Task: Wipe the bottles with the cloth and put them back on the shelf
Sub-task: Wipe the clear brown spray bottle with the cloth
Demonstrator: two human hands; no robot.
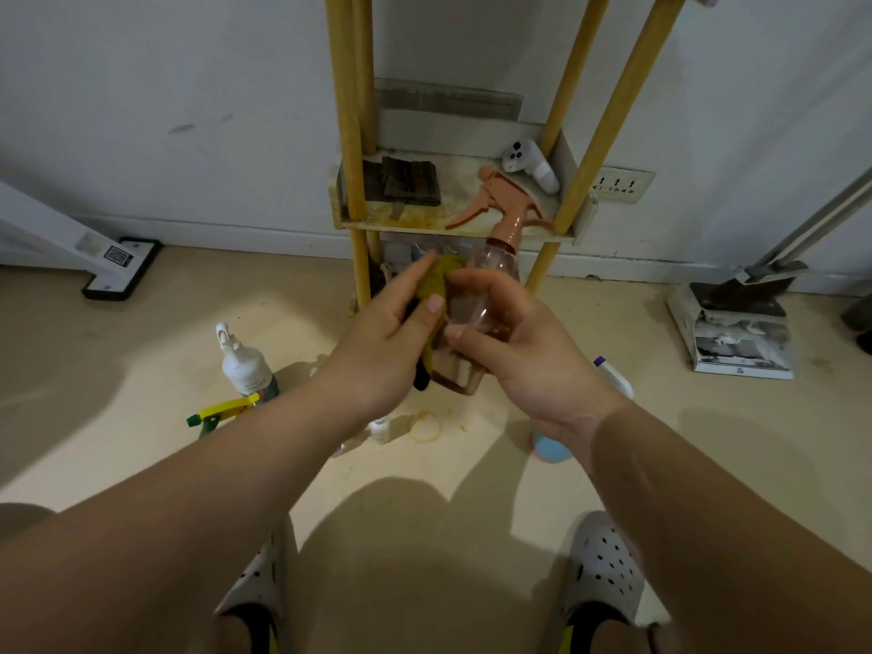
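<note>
A clear pinkish spray bottle (490,271) with a salmon trigger head is held upright in front of the shelf (453,226). My right hand (519,342) grips its body from the right. My left hand (391,342) holds a yellow-green cloth (436,280) pressed against the bottle's left side. On the floor stand a white bottle (245,365), a bottle with a yellow and green trigger (222,410), a small white bottle (380,429), a white bottle with a purple cap (613,375) and a blue and pink item (549,448), partly hidden by my right wrist.
The wooden-post shelf holds a dark folded cloth (408,181) and a white controller (531,165). A wall socket (620,184) sits to its right. A dustpan (736,332) lies far right, a floor-cleaner head (122,269) far left. My feet in white clogs (604,568) are below.
</note>
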